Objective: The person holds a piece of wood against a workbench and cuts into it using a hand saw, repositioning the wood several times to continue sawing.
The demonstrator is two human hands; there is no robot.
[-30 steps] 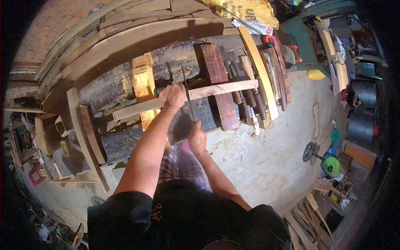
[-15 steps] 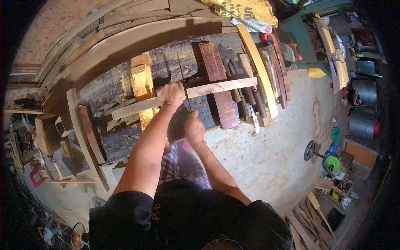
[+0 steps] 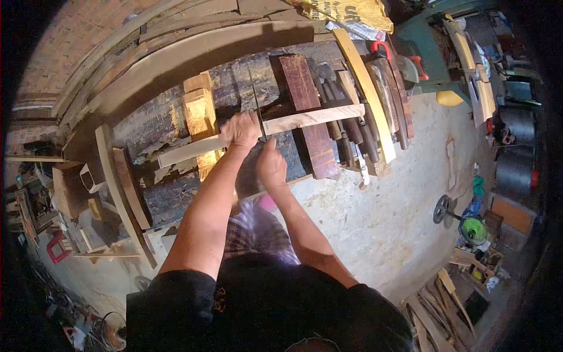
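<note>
Fist closed, the right hand (image 3: 272,165) sits just on the near side of the pale wooden strip (image 3: 314,118), clamped at the near end of a thin saw blade (image 3: 255,98); whatever handle there is lies hidden inside the fist. The left hand (image 3: 241,130) is on the strip itself, just left of the blade, its fingers curled over the wood, so it is the nearer of the two to the strip. The strip lies ahead of the right fist, its long axis running left to right, while the blade's axis points away from that fist and crosses the strip nearly square. Against the earliest frame, the right hand is closer to the strip and more blade shows past its far edge; the left hand and the strip keep much the same place. Under the strip's left part is a bright yellow block (image 3: 200,110), under its right part a reddish-brown board (image 3: 299,82). Dark-handled tools (image 3: 369,145) lie by its right end, with a yellow slat (image 3: 358,73) just beside. Well beyond the strip's far side is a yellow printed sack (image 3: 375,22).
</note>
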